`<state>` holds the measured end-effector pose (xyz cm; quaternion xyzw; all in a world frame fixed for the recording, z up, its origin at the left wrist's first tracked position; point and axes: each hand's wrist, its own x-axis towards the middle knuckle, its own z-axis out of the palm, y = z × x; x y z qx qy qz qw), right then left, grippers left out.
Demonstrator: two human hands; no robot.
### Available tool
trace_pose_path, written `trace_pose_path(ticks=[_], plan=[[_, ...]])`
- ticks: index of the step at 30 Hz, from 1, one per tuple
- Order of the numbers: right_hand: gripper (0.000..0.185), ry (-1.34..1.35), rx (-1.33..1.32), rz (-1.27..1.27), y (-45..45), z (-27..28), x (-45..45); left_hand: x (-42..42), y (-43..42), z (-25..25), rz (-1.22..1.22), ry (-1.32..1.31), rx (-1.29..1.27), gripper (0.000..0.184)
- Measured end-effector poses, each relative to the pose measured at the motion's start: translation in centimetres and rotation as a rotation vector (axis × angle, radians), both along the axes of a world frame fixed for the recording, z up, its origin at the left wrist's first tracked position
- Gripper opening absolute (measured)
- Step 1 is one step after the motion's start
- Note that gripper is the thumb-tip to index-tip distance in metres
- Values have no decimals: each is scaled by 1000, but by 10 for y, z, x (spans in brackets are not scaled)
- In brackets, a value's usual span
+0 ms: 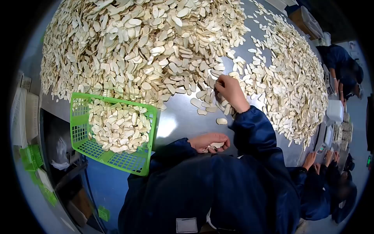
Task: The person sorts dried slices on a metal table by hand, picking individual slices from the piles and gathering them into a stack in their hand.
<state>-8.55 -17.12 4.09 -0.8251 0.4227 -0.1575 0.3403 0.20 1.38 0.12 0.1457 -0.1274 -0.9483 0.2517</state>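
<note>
- From my remote seat, I see several pale slices (215,145) in the curled palm of the left hand (206,142), close to the person's body; its fingers are closed loosely around them.
- The right hand (232,93) reaches over the loose slices beside the big heap (148,46), fingers bent downward. I cannot tell whether the tips grip a slice.
- A single slice (221,121) lies on the metal table (171,119) between the two hands. To my mind a dragging sleeve could sweep it off the near edge.
- If the left palm fills further or tips, I judge the outermost slices could slide out, since the fingers only cup them.
- Left of the hands, the green basket (152,132) holds a mound of slices and appears to jut past the table's edge. I cannot see all its support; a bump from the left elbow could tilt it and spill them.
- The big heap rises steeply beyond; pulling low at its edge might start a slump.
- Right of it spreads a second heap (288,78), with co-workers' hands (309,160) farther right, well apart.
</note>
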Motion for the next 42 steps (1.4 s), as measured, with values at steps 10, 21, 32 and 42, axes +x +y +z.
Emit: trace_pose_path(ticks=[10, 21, 32, 42], plan=[[18, -37, 331, 11, 27, 27, -12, 0, 5, 6, 15, -56, -77, 24], [18, 147, 109, -2, 44, 54, -35, 22, 32, -12, 215, 65, -21, 47], [19, -124, 253, -401, 52, 80, -108, 30, 29, 8, 71, -74, -40, 26], [14, -85, 209, -175, 94, 22, -84, 42, 27, 56, 280, -297, 295, 32]])
